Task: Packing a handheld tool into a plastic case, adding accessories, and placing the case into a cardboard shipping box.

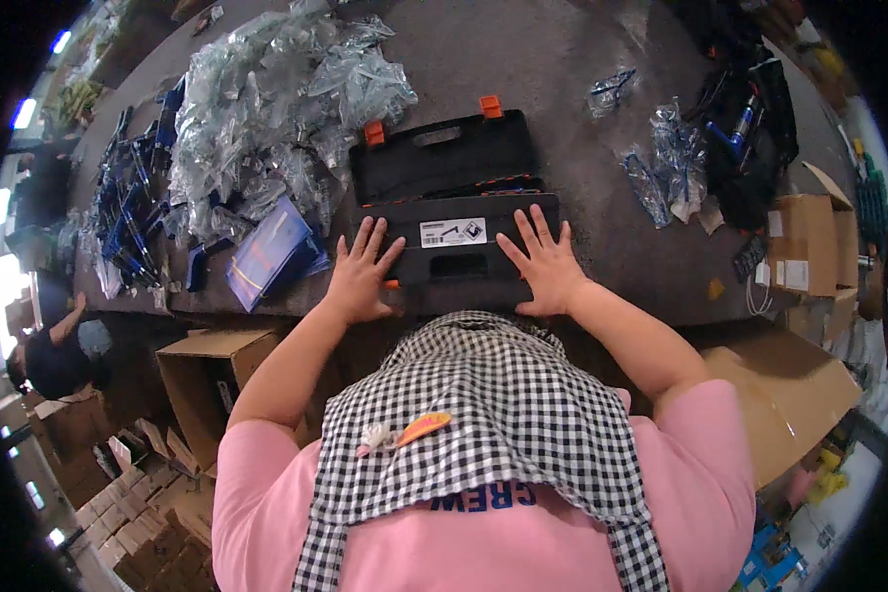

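Observation:
A black plastic tool case [503,242] with a white label lies near the front edge of the table, its handle recess facing me. My left hand [360,274] rests on its left end, fingers spread. On the right end lies my right hand [546,264], also spread, with nothing held. Directly behind is another black case piece [483,148] with two raised orange latches [490,106] and a handle slot. Whether the two are joined I cannot tell. A bit of orange shows beside my left palm.
Left of the cases are a heap of clear plastic bags [257,109], blue-and-black tools [133,212] and blue printed sheets [274,255]. Bagged parts [676,158] and a black bag [760,148] lie right. Cardboard boxes [809,242] flank the table; another person [59,345] is at far left.

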`<state>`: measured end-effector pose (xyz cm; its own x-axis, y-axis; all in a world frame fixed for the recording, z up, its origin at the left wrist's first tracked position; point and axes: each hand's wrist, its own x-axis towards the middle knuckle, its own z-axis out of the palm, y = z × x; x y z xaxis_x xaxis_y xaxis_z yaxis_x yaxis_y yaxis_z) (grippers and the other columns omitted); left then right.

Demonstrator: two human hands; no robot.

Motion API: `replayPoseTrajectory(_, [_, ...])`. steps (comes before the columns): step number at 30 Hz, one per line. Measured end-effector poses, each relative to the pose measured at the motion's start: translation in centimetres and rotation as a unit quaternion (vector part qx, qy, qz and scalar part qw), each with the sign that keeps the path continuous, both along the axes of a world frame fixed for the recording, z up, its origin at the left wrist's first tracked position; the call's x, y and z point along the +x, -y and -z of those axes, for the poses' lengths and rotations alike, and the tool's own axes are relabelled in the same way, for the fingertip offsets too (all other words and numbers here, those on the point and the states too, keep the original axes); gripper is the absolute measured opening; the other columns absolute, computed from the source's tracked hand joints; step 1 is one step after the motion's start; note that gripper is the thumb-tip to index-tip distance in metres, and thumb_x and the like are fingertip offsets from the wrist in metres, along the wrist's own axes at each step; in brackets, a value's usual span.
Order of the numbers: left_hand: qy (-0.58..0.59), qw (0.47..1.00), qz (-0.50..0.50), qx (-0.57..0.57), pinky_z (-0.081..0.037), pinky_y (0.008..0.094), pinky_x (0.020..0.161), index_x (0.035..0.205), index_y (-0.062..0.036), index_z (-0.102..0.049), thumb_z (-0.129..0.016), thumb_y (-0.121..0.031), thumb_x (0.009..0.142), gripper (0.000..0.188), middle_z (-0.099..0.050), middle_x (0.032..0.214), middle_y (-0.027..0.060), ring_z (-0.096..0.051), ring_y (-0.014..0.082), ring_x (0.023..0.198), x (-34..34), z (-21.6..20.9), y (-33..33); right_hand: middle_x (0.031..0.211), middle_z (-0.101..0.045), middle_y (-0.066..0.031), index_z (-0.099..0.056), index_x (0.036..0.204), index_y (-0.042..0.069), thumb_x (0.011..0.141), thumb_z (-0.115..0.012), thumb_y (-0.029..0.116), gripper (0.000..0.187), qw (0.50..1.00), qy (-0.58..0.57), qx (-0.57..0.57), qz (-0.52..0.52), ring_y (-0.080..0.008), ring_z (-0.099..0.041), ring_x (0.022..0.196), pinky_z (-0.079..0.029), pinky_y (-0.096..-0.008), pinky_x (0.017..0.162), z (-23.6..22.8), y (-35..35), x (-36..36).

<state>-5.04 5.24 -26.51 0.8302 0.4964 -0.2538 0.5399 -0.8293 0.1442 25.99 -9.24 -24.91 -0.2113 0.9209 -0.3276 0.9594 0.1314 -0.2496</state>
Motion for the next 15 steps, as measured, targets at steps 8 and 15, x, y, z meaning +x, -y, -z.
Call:
replayPoseTrajectory(8, [0.078, 0.996, 0.005, -0.037, -0.023, 0.0632, 0.105, 0.143, -0.0168, -0.033, -0.080, -0.037, 0.052, 0.104, -0.012, 0.153, 0.0194, -0.006, 0.0397, 0.142, -0.3, 0.9, -0.3, 0.154, -0.013, -0.0166, -0.030, 0.145, 0.023, 0.079, -0.066, 0.020, 0.075, 0.991, 0.046, 0.122, -0.001, -0.0389, -0.009, 0.142, -0.040, -0.0639, 0.089, 4.6, 0.5, 0.3])
replayPoseTrajectory(15, [0.069, 0.997, 0.014, 0.032, -0.027, 0.0627, 0.103, 0.141, -0.0158, -0.036, -0.076, -0.028, 0.064, 0.088, -0.017, 0.152, 0.0198, -0.011, 0.0400, 0.141, -1.0, 3.7, 0.0, 0.153, -0.016, -0.0174, -0.030, 0.145, 0.023, 0.078, -0.067, 0.020, 0.076, 0.985, 0.058, 0.165, -0.005, -0.0394, -0.013, 0.141, -0.043, -0.0628, 0.085, 5.1, 0.9, 0.0])
